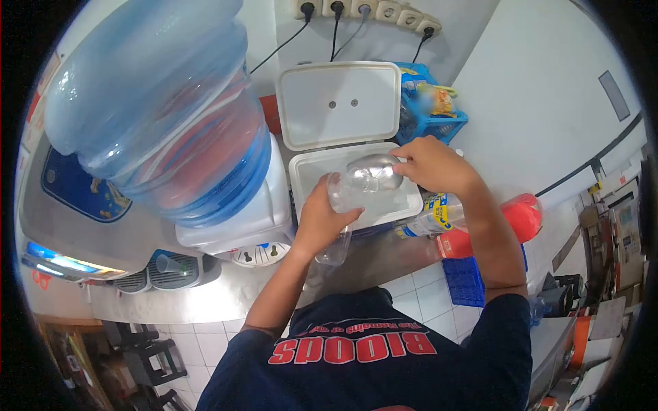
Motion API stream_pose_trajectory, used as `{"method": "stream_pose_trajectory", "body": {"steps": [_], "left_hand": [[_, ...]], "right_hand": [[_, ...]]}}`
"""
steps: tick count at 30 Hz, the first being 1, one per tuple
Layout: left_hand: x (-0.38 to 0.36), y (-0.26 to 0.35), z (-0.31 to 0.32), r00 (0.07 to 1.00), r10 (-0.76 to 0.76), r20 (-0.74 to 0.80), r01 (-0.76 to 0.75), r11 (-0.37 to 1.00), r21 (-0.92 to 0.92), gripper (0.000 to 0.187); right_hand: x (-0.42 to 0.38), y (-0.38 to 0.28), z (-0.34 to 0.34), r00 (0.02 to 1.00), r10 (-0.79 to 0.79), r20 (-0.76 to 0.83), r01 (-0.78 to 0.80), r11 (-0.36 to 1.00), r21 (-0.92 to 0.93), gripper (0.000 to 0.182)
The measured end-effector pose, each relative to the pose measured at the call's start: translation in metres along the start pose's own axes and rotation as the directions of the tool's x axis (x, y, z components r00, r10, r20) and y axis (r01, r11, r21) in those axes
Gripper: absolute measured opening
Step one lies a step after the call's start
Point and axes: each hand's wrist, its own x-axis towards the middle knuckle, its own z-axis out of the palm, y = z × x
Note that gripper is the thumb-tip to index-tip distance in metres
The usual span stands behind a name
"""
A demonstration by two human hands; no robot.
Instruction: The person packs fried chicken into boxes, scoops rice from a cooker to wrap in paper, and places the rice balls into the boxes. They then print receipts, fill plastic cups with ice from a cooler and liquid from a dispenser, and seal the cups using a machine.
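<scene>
My left hand (pixel 322 216) is wrapped round a clear plastic cup (pixel 334 252), which sits tilted at the front of an open white cooler box (pixel 404 205). In my right hand (pixel 435 164) is a shiny metal scoop (pixel 387 164), its bowl over the box and close to the cup's upper end. Clear pieces of ice (pixel 372 182) appear to lie in the scoop. My fingers hide part of the cup and the scoop's handle. The cooler's lid (pixel 339 103) stands raised behind it.
A large blue water bottle (pixel 164 123) stands on a white dispenser (pixel 240 233) at left. Right of the cooler lie a yellow-labelled plastic bottle (pixel 435 216) and a red one (pixel 517 219). A blue basket (pixel 439 127) holds packets behind. Sockets with plugs (pixel 363 9) line the wall.
</scene>
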Motion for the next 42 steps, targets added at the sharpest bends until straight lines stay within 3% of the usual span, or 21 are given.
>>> {"method": "stream_pose_trajectory", "body": {"steps": [3,5,9,14,17,21,23,25,27,28,29,32,35,38,42], "left_hand": [[0.006,-0.007,0.006,1.0,0.008,-0.011,-0.009,0.997,-0.082,0.076],[0.011,-0.006,0.005,1.0,0.005,0.0,-0.005,0.987,-0.159,0.078],[0.016,-0.01,0.007,0.996,0.055,-0.072,-0.066,0.985,-0.162,0.079],[0.009,-0.005,0.002,0.976,0.132,-0.173,-0.127,0.991,0.037,0.08],[-0.001,0.006,-0.009,0.981,0.064,-0.184,-0.085,0.991,-0.105,0.077],[-0.046,0.024,-0.046,0.987,-0.011,-0.158,-0.01,0.991,-0.13,0.085],[-0.082,0.018,-0.068,0.993,-0.026,-0.114,0.009,0.99,-0.143,0.088],[-0.127,0.001,-0.082,0.981,-0.127,-0.147,0.094,0.973,-0.209,0.092],[-0.164,-0.012,-0.092,0.933,-0.233,-0.275,0.164,0.953,-0.253,0.089],[-0.178,-0.017,-0.095,0.913,-0.276,-0.302,0.174,0.929,-0.326,0.09],[-0.188,-0.021,-0.095,0.897,-0.301,-0.323,0.194,0.926,-0.323,0.09],[-0.209,-0.029,-0.098,0.864,-0.362,-0.351,0.258,0.915,-0.309,0.089],[-0.219,-0.039,-0.094,0.851,-0.349,-0.392,0.258,0.929,-0.267,0.087],[-0.233,-0.062,-0.095,0.819,-0.358,-0.448,0.261,0.929,-0.264,0.089],[-0.267,-0.137,-0.093,0.765,-0.417,-0.491,0.331,0.908,-0.255,0.089]], "right_hand": [[-0.003,0.002,-0.005,1.0,0.015,0.0,-0.015,0.997,0.069,0.033],[-0.004,0.01,-0.003,0.994,0.061,-0.09,-0.052,0.994,0.1,0.036],[-0.006,0.025,0.004,0.989,0.093,-0.115,-0.062,0.967,0.247,0.038],[-0.003,0.041,0.021,0.939,0.211,-0.273,-0.062,0.881,0.47,0.042],[0.007,0.054,0.044,0.95,0.228,-0.214,-0.088,0.852,0.516,0.044],[0.028,0.067,0.088,0.98,0.186,-0.076,-0.13,0.874,0.468,0.044],[0.04,0.079,0.116,0.987,0.069,-0.146,-0.014,0.936,0.351,0.045],[0.045,0.073,0.135,0.995,0.037,-0.095,0.003,0.923,0.385,0.045],[0.043,0.054,0.145,0.98,0.138,0.145,-0.2,0.628,0.752,0.044],[0.037,0.043,0.147,0.966,0.117,0.23,-0.257,0.53,0.808,0.043],[0.03,0.031,0.152,0.963,0.091,0.255,-0.263,0.538,0.801,0.043],[0.004,-0.017,0.17,0.973,-0.045,0.226,-0.199,0.325,0.925,0.047],[-0.024,-0.066,0.198,0.939,-0.138,0.314,-0.282,0.212,0.936,0.042],[-0.034,-0.096,0.213,0.877,-0.238,0.419,-0.382,0.186,0.905,0.035],[-0.03,-0.099,0.228,0.908,-0.215,0.359,-0.315,0.213,0.925,0.031]]}}
